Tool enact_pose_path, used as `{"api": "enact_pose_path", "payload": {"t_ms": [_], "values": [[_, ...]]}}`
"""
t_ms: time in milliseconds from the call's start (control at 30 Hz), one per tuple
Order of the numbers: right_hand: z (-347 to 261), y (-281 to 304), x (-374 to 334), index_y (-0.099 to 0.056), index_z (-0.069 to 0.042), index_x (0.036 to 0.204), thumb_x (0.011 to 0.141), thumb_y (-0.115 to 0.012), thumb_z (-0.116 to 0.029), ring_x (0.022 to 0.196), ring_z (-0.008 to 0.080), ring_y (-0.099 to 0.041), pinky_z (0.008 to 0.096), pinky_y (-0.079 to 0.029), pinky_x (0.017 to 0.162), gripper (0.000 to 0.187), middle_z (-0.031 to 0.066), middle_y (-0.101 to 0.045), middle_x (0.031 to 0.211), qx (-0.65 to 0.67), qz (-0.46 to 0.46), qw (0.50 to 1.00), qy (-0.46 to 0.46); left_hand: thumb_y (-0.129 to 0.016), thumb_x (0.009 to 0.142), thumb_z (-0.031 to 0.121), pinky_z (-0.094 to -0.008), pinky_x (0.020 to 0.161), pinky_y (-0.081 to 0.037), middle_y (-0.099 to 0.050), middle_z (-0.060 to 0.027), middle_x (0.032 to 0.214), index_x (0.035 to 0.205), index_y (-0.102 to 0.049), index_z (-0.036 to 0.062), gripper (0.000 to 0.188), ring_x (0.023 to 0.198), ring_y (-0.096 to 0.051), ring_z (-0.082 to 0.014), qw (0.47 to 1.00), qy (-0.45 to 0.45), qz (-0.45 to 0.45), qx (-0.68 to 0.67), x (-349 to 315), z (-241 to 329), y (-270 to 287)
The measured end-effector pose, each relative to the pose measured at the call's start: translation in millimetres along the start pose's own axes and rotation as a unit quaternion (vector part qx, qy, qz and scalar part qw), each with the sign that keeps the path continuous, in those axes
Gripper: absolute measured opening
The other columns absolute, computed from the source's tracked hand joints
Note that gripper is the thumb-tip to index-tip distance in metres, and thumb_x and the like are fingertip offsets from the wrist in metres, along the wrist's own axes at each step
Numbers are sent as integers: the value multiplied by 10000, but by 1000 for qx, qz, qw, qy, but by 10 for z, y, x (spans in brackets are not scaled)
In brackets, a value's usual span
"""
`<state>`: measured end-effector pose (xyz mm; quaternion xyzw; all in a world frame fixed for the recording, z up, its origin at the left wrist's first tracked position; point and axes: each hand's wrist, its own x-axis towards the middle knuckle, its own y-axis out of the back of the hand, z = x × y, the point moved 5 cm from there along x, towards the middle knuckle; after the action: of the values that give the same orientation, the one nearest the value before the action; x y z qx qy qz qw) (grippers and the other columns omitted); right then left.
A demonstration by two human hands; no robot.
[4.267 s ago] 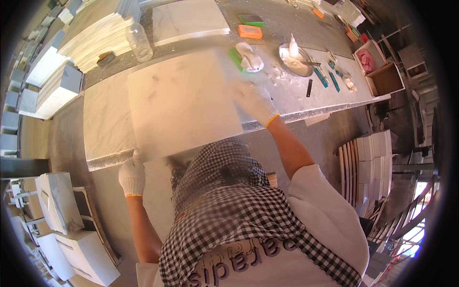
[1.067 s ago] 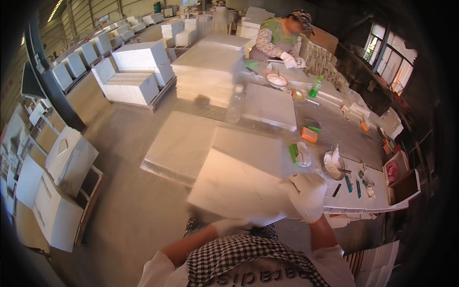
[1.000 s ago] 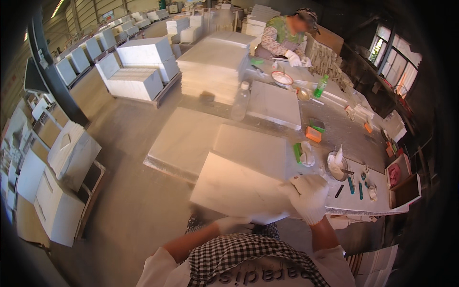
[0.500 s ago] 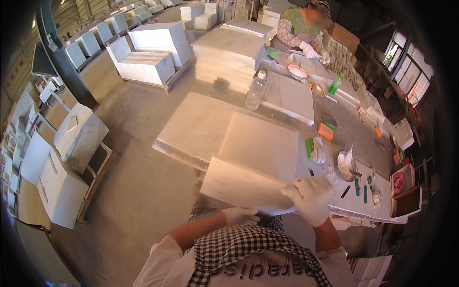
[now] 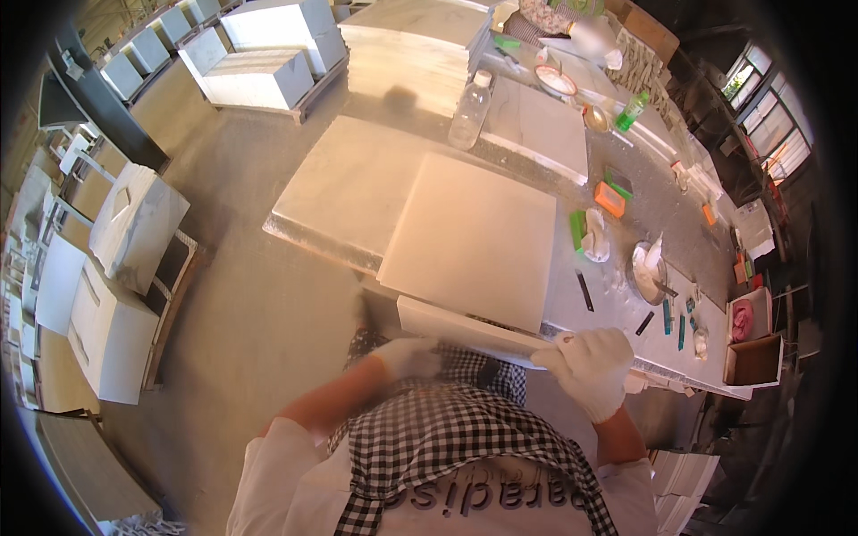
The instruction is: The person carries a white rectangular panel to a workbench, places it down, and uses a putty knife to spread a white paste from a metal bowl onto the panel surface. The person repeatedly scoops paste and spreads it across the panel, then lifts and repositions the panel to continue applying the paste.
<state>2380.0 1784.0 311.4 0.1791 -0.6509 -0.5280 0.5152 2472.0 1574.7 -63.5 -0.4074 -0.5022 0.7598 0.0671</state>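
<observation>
My right hand (image 5: 590,368), in a white glove, is closed on the right end of a white marble tile (image 5: 465,332). That tile stands steeply tilted, seen almost edge-on, along the near side of another square white tile (image 5: 478,237). The square tile lies flat, overlapping a larger pale slab (image 5: 344,183) on the left. My left hand (image 5: 409,359), also gloved, is in front of my checked apron (image 5: 429,411), just below the tilted tile's left part. It looks apart from the tile, but motion blurs its fingers.
Right of the tiles are a bowl of white paste (image 5: 645,272), orange and green blocks (image 5: 610,198) and a black blade-like strip (image 5: 584,291). A clear bottle (image 5: 469,112) stands beyond, near a tall tile stack (image 5: 407,62). Across the table, a co-worker's sleeve (image 5: 545,16) shows.
The held tile has swung from showing its broad face to nearly edge-on. My left hand has moved leftward and away from its lower edge. The whole view has shifted with my head.
</observation>
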Motion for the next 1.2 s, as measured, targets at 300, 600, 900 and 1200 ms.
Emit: {"api": "enact_pose_path", "payload": {"t_ms": [300, 600, 900, 1200], "values": [[-194, -73, 58, -582, -147, 769, 773, -850, -470, 568, 169, -492, 339, -336, 561, 420, -39, -477, 633, -5, -18, 999, 30, -766, 906, 364, -400, 1027, -502, -692, -168, 1263, 1449, -527, -15, 704, 1157, -655, -259, 782, -351, 391, 335, -1442, 514, -980], [-327, -100, 185, -592, -144, 779, 750, -866, -457, 577, 182, -469, 354, -328, 564, 417, -34, -459, 638, 27, -8, 999, 39, -810, 860, 438, -407, 1143, -428, -624, -174, 1394, 1483, -497, -20, 834, 1350, -556, -276, 730, -512, 248, 378, -1662, 651, -1282], [-294, -130, 279, -661, -104, 876, 741, -869, -395, 655, 241, -578, 391, -418, 603, 382, 18, -582, 718, 92, -98, 991, -7, -835, 855, 462, -345, 1008, -503, -678, -111, 1206, 1313, -590, -33, 718, 1134, -630, -179, 783, -503, 213, 298, -1438, 662, -1135], [598, -202, -91, -716, 2, 1201, 704, -850, -240, 892, 244, -683, 355, -521, 846, 569, 114, -740, 1003, 351, -215, 865, -286, -819, 877, 515, -345, 982, -507, -667, -86, 1187, 1285, -600, -26, 712, 1118, -628, -179, 816, -489, 228, 208, -1395, 684, -813]]}}
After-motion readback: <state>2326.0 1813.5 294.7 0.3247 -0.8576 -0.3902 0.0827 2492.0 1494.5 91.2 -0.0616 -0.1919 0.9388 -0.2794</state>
